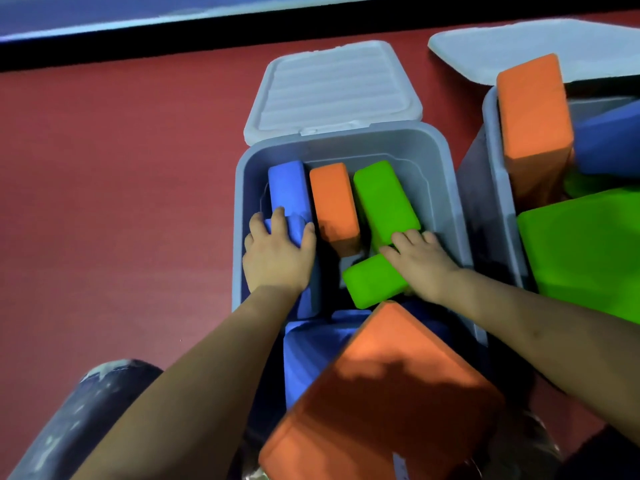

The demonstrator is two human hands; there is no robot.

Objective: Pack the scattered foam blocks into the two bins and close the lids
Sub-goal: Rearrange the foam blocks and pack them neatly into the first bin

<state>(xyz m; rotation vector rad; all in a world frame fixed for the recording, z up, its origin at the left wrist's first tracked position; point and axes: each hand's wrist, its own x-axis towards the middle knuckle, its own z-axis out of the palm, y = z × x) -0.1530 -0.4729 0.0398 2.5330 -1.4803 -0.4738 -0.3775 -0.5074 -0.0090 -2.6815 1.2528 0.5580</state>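
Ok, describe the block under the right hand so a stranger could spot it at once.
Find the grey bin in the middle, its white lid flipped open behind it. Near its right wall the right hand rests on a green block lying crosswise. The other green block beside it runs lengthwise and sits farther back, next to an orange one.

Left hand (277, 258): forearm enters from 7 o'clock, palm down, fingers (278, 216) curled around something. Right hand (420, 263): forearm enters from 4 o'clock, palm down, fingers straight and pressing, pointing toward 11 o'clock.
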